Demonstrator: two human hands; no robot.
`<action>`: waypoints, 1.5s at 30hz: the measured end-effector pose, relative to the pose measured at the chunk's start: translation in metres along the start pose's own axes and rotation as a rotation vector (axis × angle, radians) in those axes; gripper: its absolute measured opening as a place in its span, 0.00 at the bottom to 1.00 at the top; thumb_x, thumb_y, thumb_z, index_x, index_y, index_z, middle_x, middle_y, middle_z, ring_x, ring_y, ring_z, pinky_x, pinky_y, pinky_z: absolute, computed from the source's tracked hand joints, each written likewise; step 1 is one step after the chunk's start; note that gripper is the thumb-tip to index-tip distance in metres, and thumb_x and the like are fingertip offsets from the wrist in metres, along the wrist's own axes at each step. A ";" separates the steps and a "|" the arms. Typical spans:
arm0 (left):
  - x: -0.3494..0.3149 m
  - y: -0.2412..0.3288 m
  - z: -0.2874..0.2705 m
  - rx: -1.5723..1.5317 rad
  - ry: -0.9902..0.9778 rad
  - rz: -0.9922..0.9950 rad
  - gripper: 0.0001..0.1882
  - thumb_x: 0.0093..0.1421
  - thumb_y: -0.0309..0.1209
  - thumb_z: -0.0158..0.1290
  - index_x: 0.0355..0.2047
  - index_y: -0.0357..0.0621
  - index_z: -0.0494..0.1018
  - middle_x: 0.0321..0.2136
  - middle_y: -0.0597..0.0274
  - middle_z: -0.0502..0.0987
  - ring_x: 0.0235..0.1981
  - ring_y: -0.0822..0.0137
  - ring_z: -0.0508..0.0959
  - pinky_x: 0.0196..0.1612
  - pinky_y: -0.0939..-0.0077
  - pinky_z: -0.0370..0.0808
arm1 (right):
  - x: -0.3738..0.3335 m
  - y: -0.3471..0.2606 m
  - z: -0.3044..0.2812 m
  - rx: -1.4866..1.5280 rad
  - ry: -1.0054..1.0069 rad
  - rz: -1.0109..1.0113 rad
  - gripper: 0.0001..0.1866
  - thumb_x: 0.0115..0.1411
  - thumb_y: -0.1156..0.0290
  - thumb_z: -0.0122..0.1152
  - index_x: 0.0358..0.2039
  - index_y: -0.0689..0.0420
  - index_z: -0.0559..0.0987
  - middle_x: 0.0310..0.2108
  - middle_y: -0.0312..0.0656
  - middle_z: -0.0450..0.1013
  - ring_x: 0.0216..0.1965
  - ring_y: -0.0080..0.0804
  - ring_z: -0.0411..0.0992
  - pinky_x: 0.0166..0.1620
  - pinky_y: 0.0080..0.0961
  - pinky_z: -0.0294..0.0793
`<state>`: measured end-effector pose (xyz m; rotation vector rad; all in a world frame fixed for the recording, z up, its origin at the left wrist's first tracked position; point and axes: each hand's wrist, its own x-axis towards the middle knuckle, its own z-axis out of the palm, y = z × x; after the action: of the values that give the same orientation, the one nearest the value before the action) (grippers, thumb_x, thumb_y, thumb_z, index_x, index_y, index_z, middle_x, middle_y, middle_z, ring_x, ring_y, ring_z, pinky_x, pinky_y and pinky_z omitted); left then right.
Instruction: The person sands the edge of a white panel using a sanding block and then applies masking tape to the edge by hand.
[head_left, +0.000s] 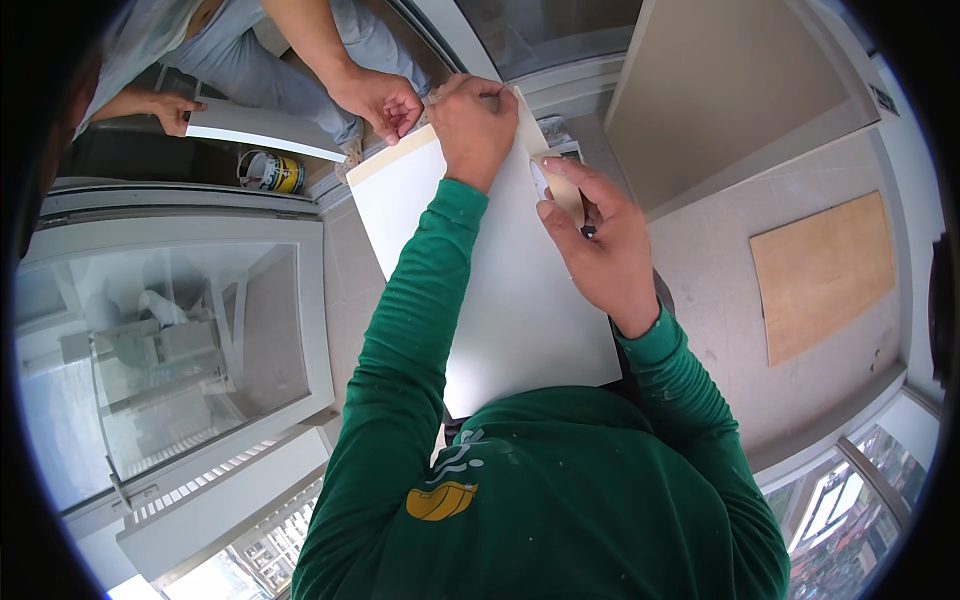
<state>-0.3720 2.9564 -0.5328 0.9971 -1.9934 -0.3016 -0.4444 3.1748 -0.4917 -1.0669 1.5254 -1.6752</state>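
Note:
A white panel rests in front of me, its near edge against my green top. Pale masking tape runs along its far left edge, and another strip leads from the far corner toward my right hand. At that corner my left hand is closed, its fingers curled over the taped edge. My right hand grips a roll of masking tape between thumb and fingers beside the panel's right edge. Part of the roll is hidden by that hand.
Across from me, another person's hand is close to the taped edge; their other hand holds a white strip. A paint bucket stands at the left. A tan board lies on the floor at right, below a large leaning panel.

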 end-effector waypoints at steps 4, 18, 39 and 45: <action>0.001 0.003 0.002 0.033 0.020 0.061 0.06 0.53 0.30 0.65 0.27 0.40 0.84 0.29 0.57 0.82 0.31 0.58 0.82 0.38 0.65 0.79 | 0.000 -0.010 -0.005 0.006 -0.010 0.049 0.22 0.61 0.75 0.67 0.57 0.60 0.80 0.52 0.54 0.79 0.53 0.51 0.79 0.56 0.35 0.76; 0.002 0.006 -0.007 -0.026 -0.031 0.013 0.08 0.56 0.31 0.65 0.31 0.38 0.85 0.30 0.55 0.83 0.31 0.57 0.82 0.40 0.66 0.79 | -0.001 -0.011 -0.004 -0.078 0.020 -0.082 0.21 0.61 0.75 0.66 0.56 0.62 0.80 0.53 0.56 0.78 0.52 0.56 0.78 0.57 0.39 0.76; 0.001 0.007 -0.006 0.043 -0.016 0.068 0.08 0.55 0.32 0.65 0.29 0.38 0.84 0.29 0.56 0.82 0.30 0.56 0.81 0.37 0.64 0.77 | -0.002 -0.008 -0.005 -0.076 0.029 -0.089 0.22 0.61 0.74 0.67 0.56 0.63 0.80 0.52 0.58 0.78 0.53 0.57 0.78 0.58 0.39 0.77; 0.002 0.004 -0.006 0.113 -0.036 0.062 0.09 0.54 0.33 0.66 0.30 0.39 0.83 0.29 0.55 0.82 0.30 0.56 0.81 0.37 0.64 0.78 | -0.002 -0.008 -0.005 -0.114 0.015 -0.081 0.22 0.62 0.78 0.67 0.58 0.59 0.80 0.48 0.49 0.79 0.45 0.37 0.79 0.52 0.30 0.77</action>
<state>-0.3703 2.9580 -0.5260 1.0038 -2.0884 -0.1757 -0.4477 3.1799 -0.4838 -1.1926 1.6239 -1.6701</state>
